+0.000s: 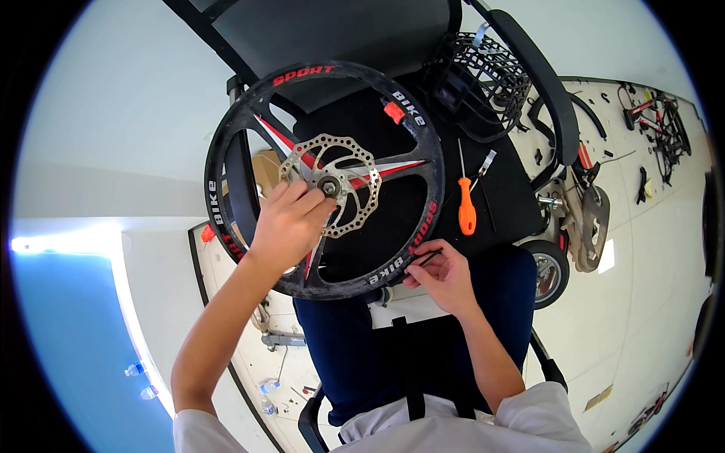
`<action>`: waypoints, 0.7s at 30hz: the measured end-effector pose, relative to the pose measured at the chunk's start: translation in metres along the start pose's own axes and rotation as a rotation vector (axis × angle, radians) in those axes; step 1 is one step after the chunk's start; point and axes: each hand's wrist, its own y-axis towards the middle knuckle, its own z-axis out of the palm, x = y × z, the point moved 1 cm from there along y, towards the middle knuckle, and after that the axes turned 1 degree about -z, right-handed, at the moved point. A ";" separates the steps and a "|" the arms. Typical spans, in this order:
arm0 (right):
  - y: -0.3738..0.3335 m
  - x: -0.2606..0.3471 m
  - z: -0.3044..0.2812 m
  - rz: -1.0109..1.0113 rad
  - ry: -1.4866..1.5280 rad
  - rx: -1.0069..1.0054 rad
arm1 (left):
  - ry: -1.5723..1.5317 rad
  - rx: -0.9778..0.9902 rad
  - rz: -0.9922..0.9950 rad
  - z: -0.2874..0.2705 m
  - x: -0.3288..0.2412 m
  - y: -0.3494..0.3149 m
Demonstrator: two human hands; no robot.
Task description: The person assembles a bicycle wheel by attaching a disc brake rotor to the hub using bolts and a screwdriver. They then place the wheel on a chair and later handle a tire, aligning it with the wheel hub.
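A black spoked bicycle wheel with red and white accents lies across a chair seat and my lap. At its centre sits a silver perforated brake disc around the hub. Just left of the hub, my left hand rests over the disc with bent, closed fingers; whatever they pinch is hidden. My right hand is at the wheel's near right rim, its thumb and fingers closed on a thin black rod. An orange-handled screwdriver lies on the seat right of the wheel.
Beside the screwdriver lies a metal-tipped tool. A black basket stands at the seat's back right, by the chair's armrest. Right of the chair, a small wheel and bike parts are on the floor. Bottles stand lower left.
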 end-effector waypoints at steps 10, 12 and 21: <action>-0.018 0.022 0.020 0.020 0.114 0.198 | -0.765 -0.015 -0.460 0.011 -0.116 -0.076; -0.022 0.023 0.019 -0.007 -0.017 0.242 | -0.816 0.007 -0.495 0.008 -0.116 -0.084; -0.014 0.065 0.083 -0.479 -1.162 0.476 | -0.783 -0.143 -0.628 0.008 -0.088 -0.078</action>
